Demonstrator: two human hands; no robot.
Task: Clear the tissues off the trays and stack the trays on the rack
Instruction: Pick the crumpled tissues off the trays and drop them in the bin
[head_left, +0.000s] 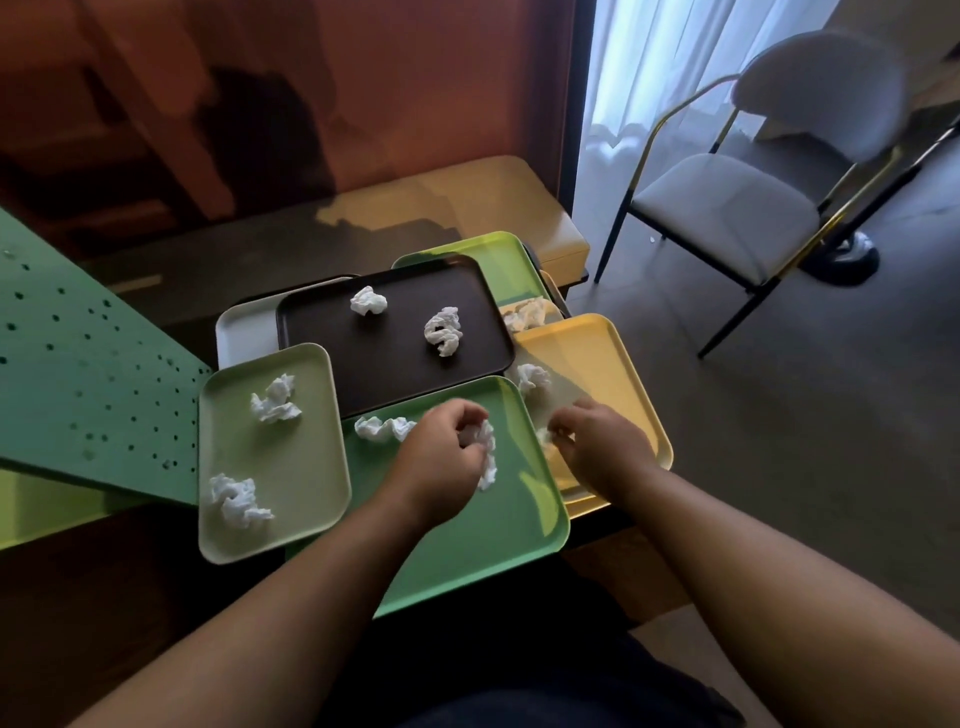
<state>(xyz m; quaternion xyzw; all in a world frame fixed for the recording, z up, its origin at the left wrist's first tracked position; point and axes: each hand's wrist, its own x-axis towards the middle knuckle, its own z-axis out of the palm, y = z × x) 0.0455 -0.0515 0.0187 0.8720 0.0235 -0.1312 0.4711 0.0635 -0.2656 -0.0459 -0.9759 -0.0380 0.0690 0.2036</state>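
Left hand (447, 447): fingers clenched on a tissue (488, 457) over the near green tray (467, 540).
Right hand (597, 441): fingers pinching a tissue scrap (544, 435) at the yellow tray (597, 353).
Other tissues: on pale tray (291, 467), left; brown tray (395, 353), far.

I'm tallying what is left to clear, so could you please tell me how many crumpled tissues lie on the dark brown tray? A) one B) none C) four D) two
D: two crumpled tissues lie on the brown tray, one tissue near its far edge and another tissue toward its right side.
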